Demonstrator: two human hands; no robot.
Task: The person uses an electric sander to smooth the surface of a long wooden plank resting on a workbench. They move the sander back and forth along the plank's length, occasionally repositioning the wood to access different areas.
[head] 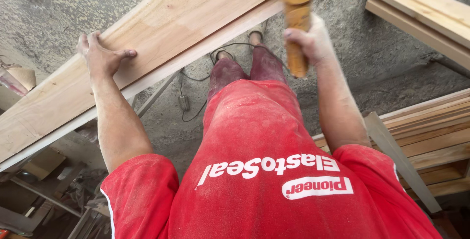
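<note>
While the left hand (100,55) lies flat, fingers open, on the plank (161,28), right hand (311,41) fingers grip an orange tool (297,21) (alongside).

The orange tool (297,23) is blurred, its far end cut off; the long plank (161,38) leaves the picture at both ends.

**Both arms reaching forward, one hand flat, one hand gripping**

The left hand (104,55) is lying palm down at ten o'clock, fingers pointing to twelve, thumb spreading toward three. Its forearm is running back toward seven o'clock. The right hand (309,41) is curling closed at one o'clock, knuckles facing out, its forearm angling back toward five o'clock. Both arms are dusty.
</note>
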